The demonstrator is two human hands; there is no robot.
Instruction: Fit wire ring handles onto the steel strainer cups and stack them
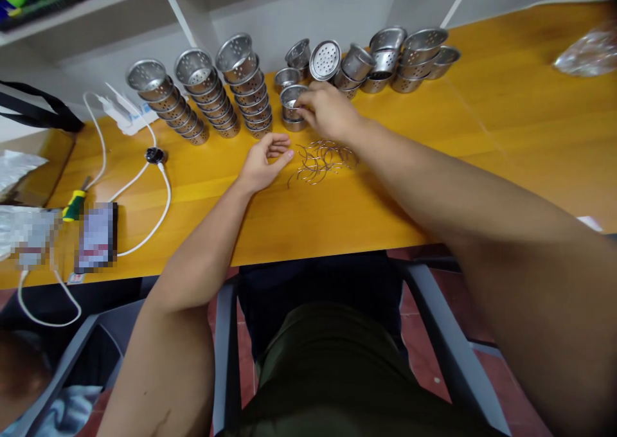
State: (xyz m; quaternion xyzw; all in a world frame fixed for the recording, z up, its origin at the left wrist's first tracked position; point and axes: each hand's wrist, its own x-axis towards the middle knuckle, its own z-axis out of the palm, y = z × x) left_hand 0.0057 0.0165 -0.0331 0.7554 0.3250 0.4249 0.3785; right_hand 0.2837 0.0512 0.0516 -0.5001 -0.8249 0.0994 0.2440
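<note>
My right hand (pixel 325 110) reaches forward and its fingers close on the rim of a small perforated steel cup (pixel 290 96) that tops a short stack (pixel 293 121). My left hand (pixel 264 160) rests palm up on the orange table (pixel 337 212), fingers loosely curled, holding nothing that I can see. Just right of it lies a pile of thin wire rings (pixel 321 159). Three leaning stacks of the same steel cups (pixel 202 93) stand to the left. A loose heap of cups (pixel 385 61) lies behind my right hand.
A white cable (pixel 144 186) with a black switch runs across the left of the table, near a screwdriver (pixel 74 204) with a green and yellow handle and a plastic bag (pixel 17 167). Clear plastic (pixel 585 51) lies at the far right. A grey chair (pixel 434 308) frames my lap.
</note>
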